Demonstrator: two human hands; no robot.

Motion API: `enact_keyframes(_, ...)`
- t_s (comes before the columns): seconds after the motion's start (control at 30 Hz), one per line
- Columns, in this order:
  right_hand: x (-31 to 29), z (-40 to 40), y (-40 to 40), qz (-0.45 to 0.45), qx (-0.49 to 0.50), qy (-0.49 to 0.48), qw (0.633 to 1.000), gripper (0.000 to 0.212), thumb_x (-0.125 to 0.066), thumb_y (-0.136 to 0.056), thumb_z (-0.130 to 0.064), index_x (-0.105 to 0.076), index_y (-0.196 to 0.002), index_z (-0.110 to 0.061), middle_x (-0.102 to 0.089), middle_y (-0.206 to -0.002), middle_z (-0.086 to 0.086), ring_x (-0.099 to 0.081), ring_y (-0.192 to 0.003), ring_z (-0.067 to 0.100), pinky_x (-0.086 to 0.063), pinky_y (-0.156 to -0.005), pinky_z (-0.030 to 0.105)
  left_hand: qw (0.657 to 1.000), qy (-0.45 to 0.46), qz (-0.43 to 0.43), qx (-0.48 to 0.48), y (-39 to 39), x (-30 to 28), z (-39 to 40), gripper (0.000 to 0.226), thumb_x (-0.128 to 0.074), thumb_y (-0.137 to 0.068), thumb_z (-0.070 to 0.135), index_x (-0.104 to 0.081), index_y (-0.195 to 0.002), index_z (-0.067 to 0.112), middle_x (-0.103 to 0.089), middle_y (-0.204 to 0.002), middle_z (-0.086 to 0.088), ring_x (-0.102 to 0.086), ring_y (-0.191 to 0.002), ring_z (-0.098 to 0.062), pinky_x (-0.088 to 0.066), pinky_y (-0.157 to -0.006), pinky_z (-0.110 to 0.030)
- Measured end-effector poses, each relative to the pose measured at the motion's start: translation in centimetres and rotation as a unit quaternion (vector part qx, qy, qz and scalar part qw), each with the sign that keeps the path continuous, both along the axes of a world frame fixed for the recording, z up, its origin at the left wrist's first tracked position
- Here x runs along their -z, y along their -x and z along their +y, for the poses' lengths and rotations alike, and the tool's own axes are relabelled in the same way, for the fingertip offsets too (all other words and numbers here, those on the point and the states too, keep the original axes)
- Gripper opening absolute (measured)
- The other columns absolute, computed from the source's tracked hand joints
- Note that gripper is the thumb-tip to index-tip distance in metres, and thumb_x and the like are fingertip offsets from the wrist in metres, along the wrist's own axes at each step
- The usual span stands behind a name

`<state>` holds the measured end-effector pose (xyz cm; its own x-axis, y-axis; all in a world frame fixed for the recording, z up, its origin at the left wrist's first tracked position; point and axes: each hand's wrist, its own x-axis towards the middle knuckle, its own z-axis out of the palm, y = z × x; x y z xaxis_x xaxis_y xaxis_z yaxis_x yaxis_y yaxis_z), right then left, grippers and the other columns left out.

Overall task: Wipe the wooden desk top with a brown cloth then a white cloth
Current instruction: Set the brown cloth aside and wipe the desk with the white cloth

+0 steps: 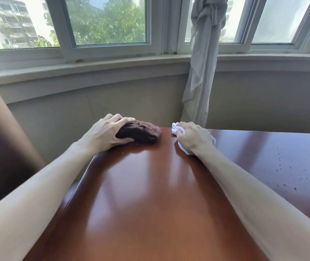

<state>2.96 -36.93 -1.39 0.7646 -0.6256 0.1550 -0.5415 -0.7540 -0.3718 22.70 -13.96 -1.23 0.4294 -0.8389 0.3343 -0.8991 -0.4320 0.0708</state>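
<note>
My left hand point(105, 131) is curled over the brown cloth point(141, 133), fingers draped across its top and thumb tucked along its near side, pressing the bunched wad down onto the desk point(150, 194) close to the far left corner. My right hand point(194, 137) is closed around the white cloth point(176, 129), which is scrunched up inside my grip so that only bits of it peek out past my fingers and under my wrist; it too sits on the desk, near the far edge. The two hands are apart, with a strip of glossy reddish wood between them. Both my bare forearms stretch across the desk. To the right, the wood carries scattered small dark specks point(286, 170). Beyond the far edge hangs a knotted pale curtain point(203, 72), in front of a curved window sill point(112, 66) and windows point(105, 21) showing trees and buildings.
</note>
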Motion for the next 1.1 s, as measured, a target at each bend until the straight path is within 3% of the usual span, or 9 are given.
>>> enact_keyframes(0.13,-0.2,2.3,2.5,-0.013,-0.021,0.005,1.000,0.037,-0.039,-0.100,-0.028,-0.065,-0.127,-0.027,-0.057,-0.139,-0.006,-0.049,-0.131,0.020,-0.038,-0.088,0.034,0.996,-0.048,-0.035,-0.063,2.0,-1.0,0.5,0.080,-0.054,-0.090,0.066,-0.027,-0.157,0.034,-0.041,-0.149,-0.005,-0.043,-0.131,-0.029,-0.040,-0.105,-0.043)
enact_keyframes(0.3,0.2,6.0,6.6,-0.006,-0.058,0.007,0.998,0.040,-0.041,-0.102,-0.034,-0.058,-0.138,-0.034,-0.047,-0.149,-0.011,-0.044,-0.137,0.016,-0.036,-0.092,0.030,0.989,-0.015,-0.028,-0.142,8.6,-0.6,1.6,0.062,-0.050,-0.100,0.041,-0.035,-0.155,0.018,-0.034,-0.158,-0.013,-0.031,-0.144,-0.032,-0.028,-0.116,-0.047)
enact_keyframes(0.47,1.0,10.9,11.5,-0.006,-0.093,0.020,0.995,0.039,-0.038,-0.101,-0.042,-0.056,-0.135,-0.041,-0.048,-0.147,-0.015,-0.041,-0.139,0.014,-0.044,-0.094,0.036,0.978,-0.028,0.036,-0.203,15.0,0.8,3.8,0.059,-0.040,-0.100,0.052,-0.039,-0.152,0.024,-0.030,-0.161,-0.010,-0.027,-0.147,-0.031,-0.026,-0.115,-0.048)
enact_keyframes(0.63,0.2,13.5,15.4,0.006,-0.142,0.008,0.990,0.038,-0.040,-0.100,-0.043,-0.053,-0.135,-0.048,-0.044,-0.149,-0.024,-0.051,-0.129,0.013,-0.047,-0.094,0.041,0.972,-0.011,0.092,-0.217,16.4,1.1,5.2,0.053,-0.037,-0.100,0.054,-0.046,-0.146,0.031,-0.038,-0.156,-0.005,-0.032,-0.144,-0.028,-0.029,-0.115,-0.048)
enact_keyframes(0.8,-0.3,9.6,12.0,0.004,-0.134,-0.025,0.991,0.042,-0.039,-0.098,-0.041,-0.056,-0.136,-0.047,-0.044,-0.148,-0.028,-0.045,-0.135,0.005,-0.046,-0.100,0.041,0.969,0.040,0.095,-0.225,16.3,2.6,5.8,0.034,-0.041,-0.099,0.052,-0.060,-0.123,0.036,-0.057,-0.131,0.005,-0.049,-0.125,-0.026,-0.038,-0.104,-0.041)
enact_keyframes(0.9,0.0,5.9,7.7,-0.001,-0.087,-0.021,0.996,0.048,-0.034,-0.090,-0.044,-0.059,-0.131,-0.045,-0.050,-0.147,-0.021,-0.050,-0.134,0.013,-0.046,-0.103,0.044,0.969,0.072,0.079,-0.221,16.0,3.2,5.7,0.034,-0.042,-0.096,0.051,-0.061,-0.121,0.038,-0.059,-0.126,0.007,-0.051,-0.121,-0.025,-0.038,-0.103,-0.040)
enact_keyframes(1.03,0.1,2.3,2.1,-0.013,-0.052,-0.014,0.998,0.035,-0.032,-0.083,-0.039,-0.064,-0.097,-0.035,-0.065,-0.119,-0.005,-0.061,-0.111,0.029,-0.048,-0.086,0.042,0.968,0.084,0.063,-0.226,15.7,3.5,5.4,0.038,-0.042,-0.092,0.052,-0.064,-0.119,0.037,-0.060,-0.124,0.006,-0.052,-0.119,-0.025,-0.039,-0.103,-0.040)
enact_keyframes(1.1,0.3,1.2,-0.2,0.001,-0.039,-0.005,0.999,0.041,-0.032,-0.084,-0.039,-0.067,-0.103,-0.033,-0.066,-0.115,0.001,-0.062,-0.106,0.033,-0.044,-0.081,0.041,0.967,0.090,0.063,-0.228,15.6,3.6,5.3,0.042,-0.040,-0.089,0.053,-0.065,-0.118,0.037,-0.061,-0.124,0.005,-0.052,-0.118,-0.025,-0.040,-0.102,-0.041)
